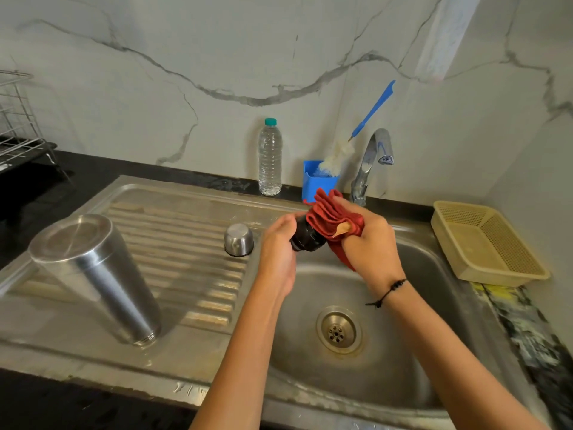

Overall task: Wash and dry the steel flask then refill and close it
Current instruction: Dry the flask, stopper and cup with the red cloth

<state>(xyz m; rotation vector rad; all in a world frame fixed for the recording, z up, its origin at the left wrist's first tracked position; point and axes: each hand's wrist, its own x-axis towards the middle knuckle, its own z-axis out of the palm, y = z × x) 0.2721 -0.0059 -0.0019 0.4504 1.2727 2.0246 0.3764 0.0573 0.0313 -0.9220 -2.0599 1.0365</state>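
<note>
sink basin (403,352): stainless, round drain strainer (339,330) at bottom, no standing water seen.

both forearms reach over the basin. right wrist carries a thin black cord bracelet (387,293).

left hand (279,243): fingers curled closed around a black threaded stopper (305,238), gripping its left end. right hand (370,243): fingers closed on a folded red cloth (336,220), pressing it against the stopper's right end. stopper is held above the basin, touching the cloth.

steel flask (93,274): body stands inverted on the ribbed drainboard (186,243), left of the basin, threaded mouth down, flat base up. well apart from both hands. open, no stopper fitted.

steel cup-lid (239,239): 1 small domed cap, upside down on the drainboard, just left of the left hand, not touching it.

right of basin: beige perforated plastic basket (483,240) on the counter edge.

back of sink: chrome tap (370,162), spout arched toward the basin. blue holder (319,184) just left of it with a bottle brush (356,135), white bristles, blue handle leaning up to the right. clear plastic water bottle (270,158), green cap, upright, near the holder.

far left: wire dish rack (18,119) on black counter (46,187). marble-pattern wall (186,72) behind.
</note>
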